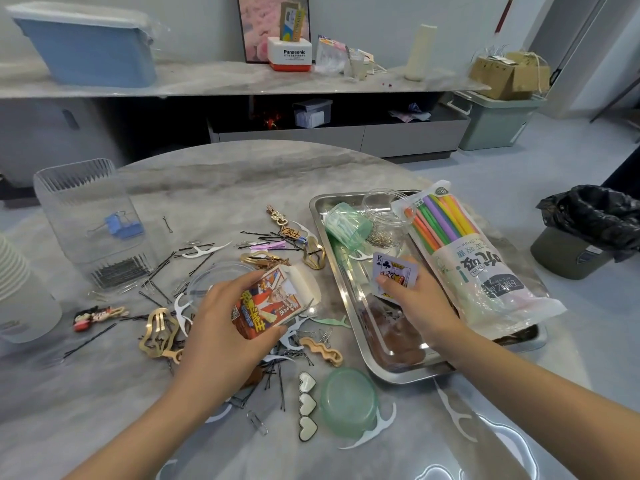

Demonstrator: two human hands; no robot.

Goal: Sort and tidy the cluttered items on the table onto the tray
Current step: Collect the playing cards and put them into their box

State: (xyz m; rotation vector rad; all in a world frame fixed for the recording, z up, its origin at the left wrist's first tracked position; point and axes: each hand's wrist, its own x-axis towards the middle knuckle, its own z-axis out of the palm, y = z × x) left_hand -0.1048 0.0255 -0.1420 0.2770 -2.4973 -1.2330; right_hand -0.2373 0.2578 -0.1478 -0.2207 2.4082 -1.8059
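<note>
Over tray (349, 292), hands: left (221, 327) gripping card box (273, 303), right (415, 299) pinching cards (393, 271).

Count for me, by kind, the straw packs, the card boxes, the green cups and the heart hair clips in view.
Straw pack: 1
Card box: 1, in the left hand
Green cup: 1, in the tray
Heart hair clip: 1
Total: 4

Bright, even indoor light falls on a marble table (242, 174), with white glare patches on its near edge and sheen on a steel tray (323, 216); shadows are soft, wide-angle distortion bends the frame edges, and far shelves look slightly soft
</note>
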